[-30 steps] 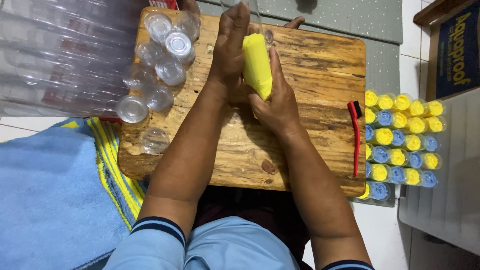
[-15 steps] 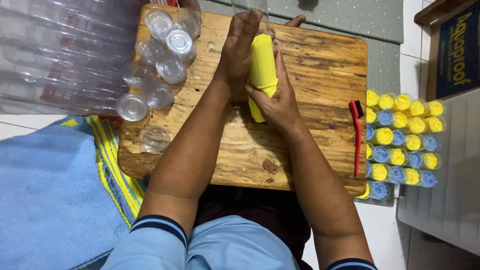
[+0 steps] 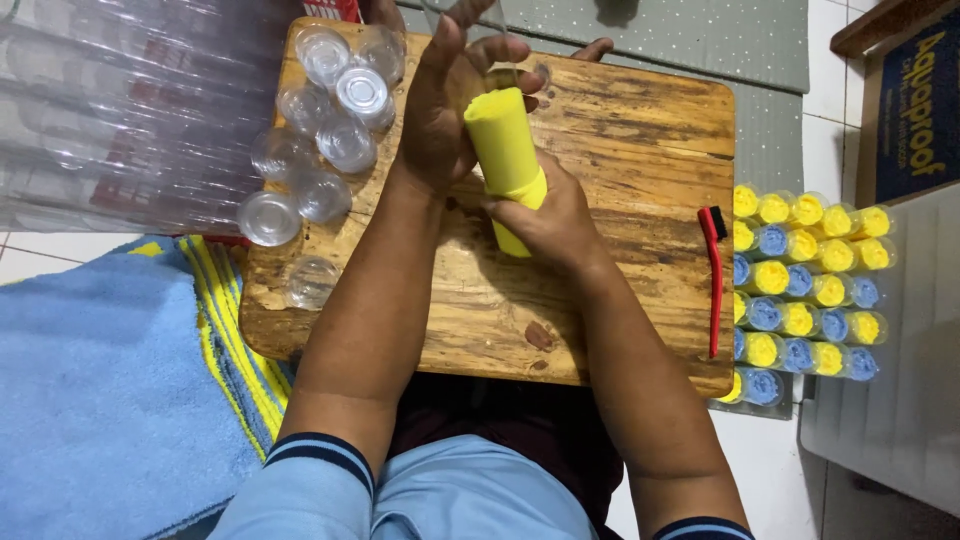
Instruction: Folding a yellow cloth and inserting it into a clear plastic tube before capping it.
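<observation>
Fingers of the right hand (image 3: pixel 545 215) wrap around the lower part of a yellow roll (image 3: pixel 505 155), thumb across its front, gripping it tight. The roll stands tilted in the upper middle of the frame, its top end leaning toward the left hand (image 3: pixel 440 110). That hand's fingers are spread and stretched upward, palm open just beside the roll's upper part; whether the palm touches it cannot be told. A clear tube (image 3: pixel 480 30) shows faintly between those fingertips at the top edge, too blurred to say how it is held. A short yellow stub sticks out below the right fist.

Both hands hover over a wooden board (image 3: pixel 620 150) that fills the middle of the frame. Clear cups (image 3: pixel 330 120) cluster on its upper left corner, next to a pack of clear tubes (image 3: pixel 110 110) at the far left. A red brush (image 3: pixel 713 275) lies along the board's right edge. Filled tubes (image 3: pixel 800 285) with yellow and blue ends lie stacked at the right. A blue towel (image 3: pixel 90 400) covers the lower left.
</observation>
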